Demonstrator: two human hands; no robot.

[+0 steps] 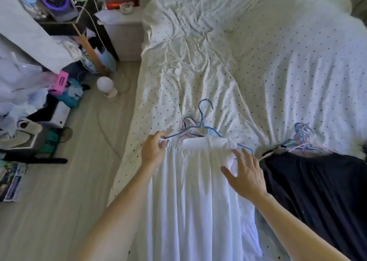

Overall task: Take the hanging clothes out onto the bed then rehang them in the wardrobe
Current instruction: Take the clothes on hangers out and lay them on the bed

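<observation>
A white garment (198, 191) lies flat on the bed (258, 66), hung on a blue wire hanger (205, 119) with pink and grey hangers bunched under it. My left hand (154, 151) pinches the gathered left end of the garment's top edge at the hanger's arm. Over the garment's right shoulder, my right hand (244, 175) is spread with straight fingers, its fingertips by the hanger's right end. To the right lies a black garment (317, 191) on a cluster of blue and pink hangers (301, 139).
The bed has a crumpled white dotted sheet and a fluffy white throw (317, 0) at the far end. Left of the bed is wood floor with a round white lamp (106, 87), a cable, a cluttered desk (65, 20) and piles of bags and clothes (25, 93).
</observation>
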